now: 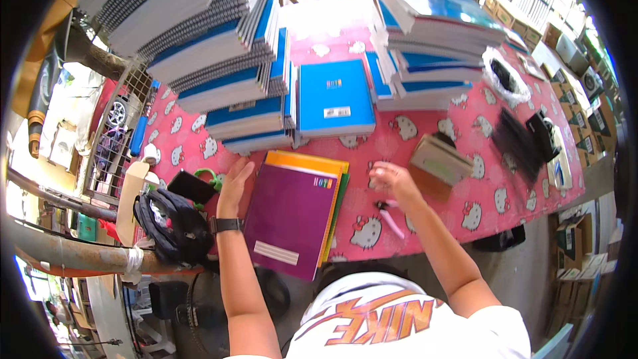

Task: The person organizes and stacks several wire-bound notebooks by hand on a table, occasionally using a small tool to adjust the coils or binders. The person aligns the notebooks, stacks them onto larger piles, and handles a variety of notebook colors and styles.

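I see my left hand (234,186) open and flat, fingers up, right at the left edge of a purple notebook (292,221). It touches the edge or is just beside it; I cannot tell which, and it holds nothing. The purple notebook lies on top of a small pile, with an orange notebook (307,161) and a green one (339,199) peeking out under it. The pile sits at the near edge of the counter (465,206), which has a pink cloth with white cats on it. My right hand (391,181) is up over the counter, to the right of the pile. It is blurry, and the fingers look curled, but I cannot tell if it holds anything. Just under it lies a small pink tool (391,217) on the cloth. A bit to the right is a grey-green box (441,158). Behind the pile lies a blue notebook (335,98), flat on its own. Tall stacks of notebooks (219,46) stand at the back left, and more stacks (432,26) at the back right. On my left wrist is a black watch (225,225). Next to it a black bag (174,225) hangs at the counter's left end.
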Available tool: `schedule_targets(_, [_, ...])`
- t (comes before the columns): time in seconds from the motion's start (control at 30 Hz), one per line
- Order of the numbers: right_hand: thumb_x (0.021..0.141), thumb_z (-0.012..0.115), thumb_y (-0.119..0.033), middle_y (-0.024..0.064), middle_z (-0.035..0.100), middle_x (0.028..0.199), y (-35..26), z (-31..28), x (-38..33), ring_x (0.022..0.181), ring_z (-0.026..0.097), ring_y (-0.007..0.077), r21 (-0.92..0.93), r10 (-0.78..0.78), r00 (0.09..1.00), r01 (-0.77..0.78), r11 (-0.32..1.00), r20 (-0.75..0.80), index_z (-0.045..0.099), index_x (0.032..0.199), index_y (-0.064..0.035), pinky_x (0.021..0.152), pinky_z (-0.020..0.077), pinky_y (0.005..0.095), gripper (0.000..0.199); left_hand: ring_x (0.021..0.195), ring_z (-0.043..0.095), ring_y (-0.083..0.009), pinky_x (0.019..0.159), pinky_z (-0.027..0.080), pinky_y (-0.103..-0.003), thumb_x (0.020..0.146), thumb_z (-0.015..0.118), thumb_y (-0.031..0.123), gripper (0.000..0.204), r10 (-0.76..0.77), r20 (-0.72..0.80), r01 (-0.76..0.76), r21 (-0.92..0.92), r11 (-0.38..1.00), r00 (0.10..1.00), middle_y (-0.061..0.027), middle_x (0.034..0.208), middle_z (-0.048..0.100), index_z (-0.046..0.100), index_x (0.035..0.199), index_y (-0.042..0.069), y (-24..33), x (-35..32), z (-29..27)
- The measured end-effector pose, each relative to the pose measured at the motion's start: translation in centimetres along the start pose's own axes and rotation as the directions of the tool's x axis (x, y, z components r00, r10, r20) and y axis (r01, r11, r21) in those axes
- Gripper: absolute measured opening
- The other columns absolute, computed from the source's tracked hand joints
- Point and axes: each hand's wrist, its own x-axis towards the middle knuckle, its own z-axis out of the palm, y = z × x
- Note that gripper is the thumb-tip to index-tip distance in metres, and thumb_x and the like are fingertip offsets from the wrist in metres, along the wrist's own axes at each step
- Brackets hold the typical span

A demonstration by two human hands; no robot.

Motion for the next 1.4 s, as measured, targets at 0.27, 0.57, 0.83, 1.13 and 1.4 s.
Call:
schedule_targets(0.27, [0.077,0.069,-0.028,0.0220,0.043,0.130,9.1,9.5,-4.0,0.118,0.045,0.0257,0.137,0.110,0.992,-0.100,0.986,-0.065,0.023,0.136,0.0097,0.096,0.0379,0.0355,0.084,0.111,0.050,-0.0208,0.096,0.037,-0.031,0.086,0.061,0.038,0.060,-0.260,0.359,0.296,-0.048,0.954,0.897,-0.0125,0.122,0.054,0.048,0.124,-0.006,-3.7,-1.8,-0.7])
schedule_targets(0.57, [0.075,0.071,-0.033,0.0245,0.054,0.115,9.5,10.0,-3.0,0.110,0.051,0.0262,-0.012,0.057,0.984,-0.060,0.998,-0.171,0.040,0.120,0.0166,0.093,0.0395,0.0365,0.073,0.091,0.061,-0.0186,0.084,0.045,-0.030,0.080,0.066,0.041,0.055,-0.453,0.528,0.517,0.032,0.856,0.718,-0.0112,0.104,0.064,0.058,0.112,-0.003,-4.0,0.4,0.1])
schedule_targets(0.83, [0.079,0.067,-0.029,0.0184,0.056,0.113,10.8,5.9,-6.4,0.111,0.051,0.0250,-0.741,-0.506,0.852,0.256,0.621,-0.130,0.050,0.121,0.0004,0.091,0.0411,0.0344,0.053,0.119,0.044,-0.0248,0.099,0.035,-0.034,0.083,0.063,0.042,0.067,-0.010,0.110,-0.055,0.573,0.818,0.994,-0.0200,0.128,0.046,0.046,0.126,-0.006,-5.1,-1.3,-1.1])
schedule_targets(1.13, [0.083,0.065,-0.031,0.0099,0.057,0.104,10.7,4.0,-5.1,0.091,0.054,0.0164,-0.506,-0.459,0.875,0.330,0.797,-0.151,0.053,0.120,-0.0014,0.077,0.0447,0.0288,0.049,0.125,0.037,-0.0249,0.104,0.027,-0.040,0.089,0.057,0.022,0.053,-0.169,-0.518,0.027,-0.270,0.962,0.838,-0.0118,0.133,0.041,0.036,0.134,0.003,-7.7,-17.3,-3.6])
schedule_targets(1.4, [0.083,0.063,-0.040,0.0246,0.035,0.138,9.0,7.8,-4.0,0.125,0.039,0.0286,-0.262,-0.046,0.977,-0.010,0.965,-0.208,0.020,0.139,0.0076,0.101,0.0329,0.0357,0.085,0.119,0.044,-0.0246,0.100,0.032,-0.033,0.087,0.061,0.029,0.054,0.112,-0.207,-0.078,0.167,0.983,0.972,-0.0133,0.128,0.047,0.043,0.128,-0.001,-5.3,-10.0,-2.9])
